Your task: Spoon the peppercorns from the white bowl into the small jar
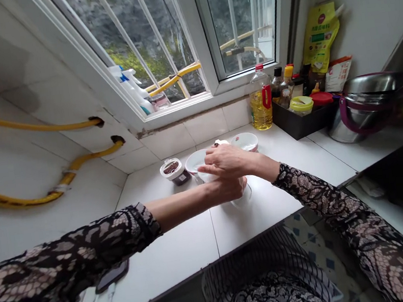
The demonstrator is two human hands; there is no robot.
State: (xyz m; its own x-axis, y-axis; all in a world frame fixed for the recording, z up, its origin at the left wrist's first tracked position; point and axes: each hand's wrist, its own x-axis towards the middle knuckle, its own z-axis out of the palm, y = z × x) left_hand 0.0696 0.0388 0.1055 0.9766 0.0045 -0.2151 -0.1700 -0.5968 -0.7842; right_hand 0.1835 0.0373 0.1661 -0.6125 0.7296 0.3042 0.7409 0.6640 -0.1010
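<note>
My forearms cross over the white counter point(184, 242). My left hand point(231, 189) is lower, its fingers curled round; what it grips is hidden. Beside it shows the rim of a clear, glass-like container point(244, 199). Just above, my right hand point(227, 160) has its fingers bent together over the bowls, covering whatever is in them. A white bowl point(194, 161) is partly hidden behind my right fingers. Another white bowl point(244, 141) stands behind my right wrist. Between them a small white item point(220, 142) with a dark spot peeks out.
A tub of dark red food point(175, 171) stands left of the bowls. Behind are an oil bottle point(260, 98), a black box of seasonings point(299, 120) and a steel pot point(359, 110). A phone point(112, 276) with a cable lies front left. The counter's front edge point(219, 257) is near my body.
</note>
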